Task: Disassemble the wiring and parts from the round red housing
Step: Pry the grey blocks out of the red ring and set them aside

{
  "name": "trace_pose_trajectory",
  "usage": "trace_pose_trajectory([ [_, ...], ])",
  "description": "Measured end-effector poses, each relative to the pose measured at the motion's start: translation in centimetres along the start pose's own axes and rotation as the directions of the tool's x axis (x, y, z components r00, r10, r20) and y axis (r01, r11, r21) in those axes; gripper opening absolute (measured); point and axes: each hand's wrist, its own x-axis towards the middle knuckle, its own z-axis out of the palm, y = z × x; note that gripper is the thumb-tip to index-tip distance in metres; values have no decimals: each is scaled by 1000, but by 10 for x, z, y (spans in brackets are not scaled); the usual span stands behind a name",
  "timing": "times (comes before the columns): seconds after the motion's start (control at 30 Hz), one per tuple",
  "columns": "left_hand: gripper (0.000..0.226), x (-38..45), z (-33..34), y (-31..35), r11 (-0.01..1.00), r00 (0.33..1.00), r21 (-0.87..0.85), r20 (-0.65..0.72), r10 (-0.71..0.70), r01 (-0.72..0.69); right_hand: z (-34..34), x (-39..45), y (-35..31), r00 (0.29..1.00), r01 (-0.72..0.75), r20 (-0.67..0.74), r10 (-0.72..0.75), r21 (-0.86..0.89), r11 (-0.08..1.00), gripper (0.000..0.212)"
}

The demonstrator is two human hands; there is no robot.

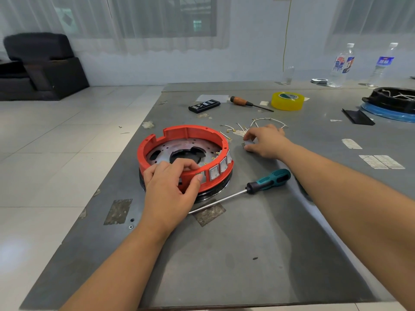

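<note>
The left hand (pixel 170 182) grips the near wall of the round red housing (pixel 184 153), its fingers (pixel 186 163) curled over the rim and the thumb pressed on the outside by an empty switch opening. The housing sits on the grey desk (pixel 258 254), left of centre, a moulded plastic ring with notches cut in its far wall, around a dull perforated metal plate (pixel 164 153) and over a dark chromed base. Two glossy rocker switches (pixel 219 169) remain clipped into its right wall; forcing them out could probably crack the plastic or bend the small brass tabs showing inside.

Just to the right lies a long screwdriver (pixel 247 189) with a teal and black ribbed handle and a polished shank; a careless elbow might roll it.

The right hand (pixel 266 140) rests on the desk beside the housing, its fingers curled down around a small pale part (pixel 247 143), likely a removed switch. Thin white wires (pixel 258 124) with metal terminals lie loose just behind it and could easily be swept away.

Further off sit a black bit case (pixel 204 105), a wooden-handled screwdriver (pixel 249 103) and a yellow tape roll (pixel 287 101).
</note>
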Motion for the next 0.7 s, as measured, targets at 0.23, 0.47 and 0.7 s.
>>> trace_pose_trajectory([
  [0.23,23,1,-1,-1,997,997,18,-14,78,-78,5,1,3,1000,-20,8,19,30,999,41],
  [0.47,24,2,-3,1,992,994,64,5,109,-109,-16,-30,-5,998,34,-61,-23,173,984,41],
  [0.7,28,3,-4,3,994,996,74,26,83,-85,-16,-107,-15,945,327,-75,-319,239,914,23],
])
